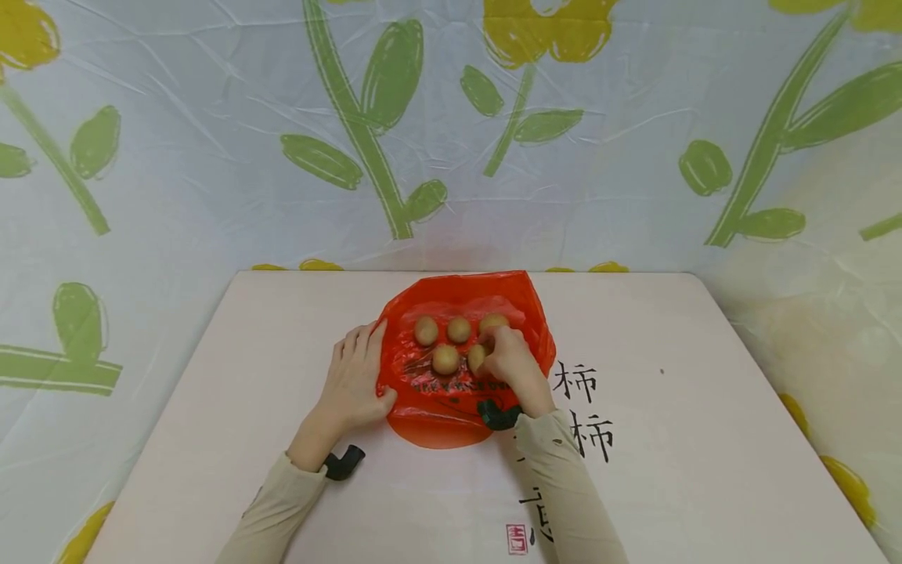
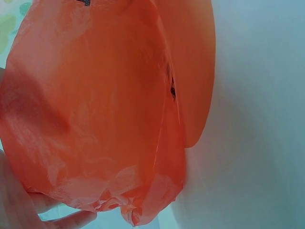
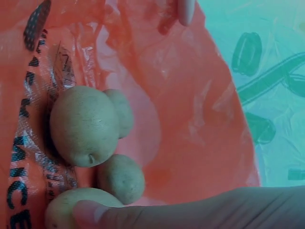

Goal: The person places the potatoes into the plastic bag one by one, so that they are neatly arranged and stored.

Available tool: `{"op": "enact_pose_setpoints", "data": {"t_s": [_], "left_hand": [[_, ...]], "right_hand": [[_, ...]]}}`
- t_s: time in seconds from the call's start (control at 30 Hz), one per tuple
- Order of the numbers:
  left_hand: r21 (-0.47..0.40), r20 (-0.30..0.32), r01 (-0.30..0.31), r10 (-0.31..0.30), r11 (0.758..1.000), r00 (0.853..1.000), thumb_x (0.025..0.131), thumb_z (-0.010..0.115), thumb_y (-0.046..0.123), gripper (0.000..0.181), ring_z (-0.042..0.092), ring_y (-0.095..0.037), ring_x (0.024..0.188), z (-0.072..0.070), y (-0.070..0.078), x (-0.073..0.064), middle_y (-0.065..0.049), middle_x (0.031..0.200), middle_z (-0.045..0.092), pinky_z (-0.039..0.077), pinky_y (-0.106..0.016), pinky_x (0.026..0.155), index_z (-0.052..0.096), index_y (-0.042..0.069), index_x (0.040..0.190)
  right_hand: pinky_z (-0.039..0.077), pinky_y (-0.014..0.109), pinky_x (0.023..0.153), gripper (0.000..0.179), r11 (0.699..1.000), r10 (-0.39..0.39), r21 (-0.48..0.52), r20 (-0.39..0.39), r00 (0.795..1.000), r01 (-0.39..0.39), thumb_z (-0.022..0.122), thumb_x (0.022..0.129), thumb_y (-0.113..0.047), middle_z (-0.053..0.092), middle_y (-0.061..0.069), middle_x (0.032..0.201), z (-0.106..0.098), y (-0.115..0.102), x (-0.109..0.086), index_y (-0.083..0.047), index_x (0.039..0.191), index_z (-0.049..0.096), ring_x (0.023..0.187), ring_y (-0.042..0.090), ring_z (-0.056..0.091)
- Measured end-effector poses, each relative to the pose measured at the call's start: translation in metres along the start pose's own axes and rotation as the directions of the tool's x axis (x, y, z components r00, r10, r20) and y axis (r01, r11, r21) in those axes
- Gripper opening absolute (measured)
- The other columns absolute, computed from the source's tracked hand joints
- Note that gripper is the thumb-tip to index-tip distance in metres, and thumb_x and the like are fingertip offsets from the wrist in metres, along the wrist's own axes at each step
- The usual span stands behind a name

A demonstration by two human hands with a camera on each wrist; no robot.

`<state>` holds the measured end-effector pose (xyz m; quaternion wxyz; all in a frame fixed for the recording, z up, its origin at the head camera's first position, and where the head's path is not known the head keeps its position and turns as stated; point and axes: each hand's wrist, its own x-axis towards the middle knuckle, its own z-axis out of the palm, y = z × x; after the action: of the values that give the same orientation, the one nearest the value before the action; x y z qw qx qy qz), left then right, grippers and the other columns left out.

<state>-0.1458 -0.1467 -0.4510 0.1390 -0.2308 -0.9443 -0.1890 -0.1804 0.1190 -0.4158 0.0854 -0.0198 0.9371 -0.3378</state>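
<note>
Several pale brown potatoes lie in two rows on a red plastic bag (image 1: 416,403), among them one potato (image 1: 426,330) at the left of the back row and another (image 1: 445,359) in the front row. My right hand (image 1: 513,362) pinches the right-hand front potato (image 1: 477,358); in the right wrist view its thumb (image 3: 97,213) presses on that potato (image 3: 59,207). My left hand (image 1: 358,377) rests along the bag's left edge, its fingers extended. The left wrist view has fingers (image 2: 52,217) at the bag's crumpled lower edge (image 2: 133,210).
The bag lies on a pale tabletop (image 1: 268,376) with black brush characters (image 1: 592,435) and a red seal mark (image 1: 517,539) to the right. A white cloth (image 1: 232,172) with green stems and yellow flowers hangs behind and at the sides. Black straps (image 1: 344,464) sit at both wrists.
</note>
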Motion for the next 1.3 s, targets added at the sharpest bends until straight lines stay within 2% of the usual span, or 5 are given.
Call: {"op": "enact_pose_setpoints", "data": {"t_s": [0.27, 0.57, 0.87, 1.07, 1.3], "left_hand": [[0.003, -0.015, -0.005, 0.005, 1.0, 1.0, 0.065, 0.066, 0.024, 0.094, 0.034, -0.041, 0.128, 0.001, -0.001, 0.002, -0.021, 0.142, 0.039, 0.03, -0.06, 0.101, 0.031, -0.003, 0.148], [0.004, -0.005, -0.014, 0.014, 1.0, 1.0, 0.066, 0.067, 0.024, 0.094, 0.034, -0.041, 0.127, -0.004, -0.006, 0.001, -0.019, 0.145, 0.037, 0.03, -0.06, 0.1, 0.031, 0.002, 0.151], [-0.011, -0.02, -0.017, 0.017, 1.0, 1.0, 0.072, 0.064, 0.024, 0.08, 0.034, -0.04, 0.127, -0.009, -0.011, 0.002, -0.018, 0.146, 0.035, 0.031, -0.06, 0.098, 0.042, 0.007, 0.147], [-0.036, -0.073, -0.051, 0.048, 0.998, 0.996, 0.08, 0.056, 0.028, 0.065, 0.036, -0.039, 0.127, -0.014, -0.011, 0.003, -0.019, 0.146, 0.038, 0.034, -0.06, 0.097, 0.05, 0.006, 0.142], [-0.069, -0.184, -0.117, 0.103, 0.991, 0.978, 0.089, 0.049, 0.024, 0.055, 0.038, -0.041, 0.128, -0.033, -0.011, 0.006, -0.022, 0.145, 0.04, 0.035, -0.063, 0.097, 0.05, 0.005, 0.141]], "right_hand": [[0.047, 0.039, 0.071, 0.033, 0.998, -0.066, -0.005, -0.021, 0.998, 0.066, 0.08, 0.069, 0.0, 0.063, 0.014, 0.088, -0.012, -0.006, -0.005, -0.002, 0.1, 0.068, 0.081, 0.03, 0.054], [0.053, 0.046, 0.087, 0.035, 0.988, -0.128, 0.089, -0.015, 0.992, 0.129, 0.076, 0.084, -0.011, 0.069, 0.02, 0.109, -0.036, -0.016, -0.015, 0.001, 0.115, 0.068, 0.1, 0.033, 0.067], [0.054, 0.046, 0.084, 0.03, 0.963, -0.226, 0.114, -0.142, 0.964, 0.243, 0.071, 0.09, -0.018, 0.069, 0.016, 0.111, -0.066, -0.02, -0.026, -0.002, 0.115, 0.067, 0.099, 0.031, 0.067], [0.055, 0.047, 0.085, 0.03, 0.903, -0.365, 0.125, -0.279, 0.888, 0.41, 0.073, 0.088, -0.011, 0.068, 0.014, 0.112, -0.085, -0.013, -0.03, 0.0, 0.116, 0.067, 0.101, 0.031, 0.066], [0.038, 0.05, 0.108, 0.051, 0.771, -0.588, -0.044, -0.435, 0.682, 0.636, 0.074, 0.085, -0.005, 0.057, 0.014, 0.137, -0.101, 0.012, -0.028, -0.001, 0.133, 0.058, 0.129, 0.03, 0.051]]}}
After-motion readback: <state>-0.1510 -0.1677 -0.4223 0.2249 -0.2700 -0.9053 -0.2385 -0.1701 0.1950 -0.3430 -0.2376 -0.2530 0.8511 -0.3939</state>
